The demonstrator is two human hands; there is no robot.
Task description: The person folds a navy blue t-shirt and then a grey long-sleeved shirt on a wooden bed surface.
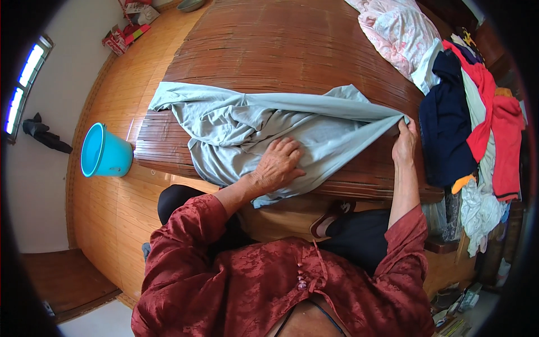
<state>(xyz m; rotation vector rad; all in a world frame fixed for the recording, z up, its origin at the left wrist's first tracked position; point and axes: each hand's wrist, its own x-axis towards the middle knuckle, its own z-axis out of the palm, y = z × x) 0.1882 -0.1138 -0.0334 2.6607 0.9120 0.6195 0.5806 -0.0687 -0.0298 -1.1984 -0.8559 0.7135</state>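
A pale grey-green garment (331,123), seemingly a long-sleeved shirt, lies rumpled across the near part of a brown slatted mat (269,45). My left hand (279,167) rests palm down on its middle, fingers spread over the folds. At the garment's right end my right hand (405,141) pinches a corner, drawing the cloth into a taut point. Its far edge runs in a long fold from that pinch toward the left. A narrow part like a sleeve reaches the mat's left side, and the near edge hangs over the front.
Clothes in navy (447,123), red (507,146) and white are heaped along the right side. Pink patterned bedding (396,33) lies at the far right. A turquoise bucket (106,151) stands on the wooden floor (106,208) at left. A dark cloth (45,133) hangs by the window.
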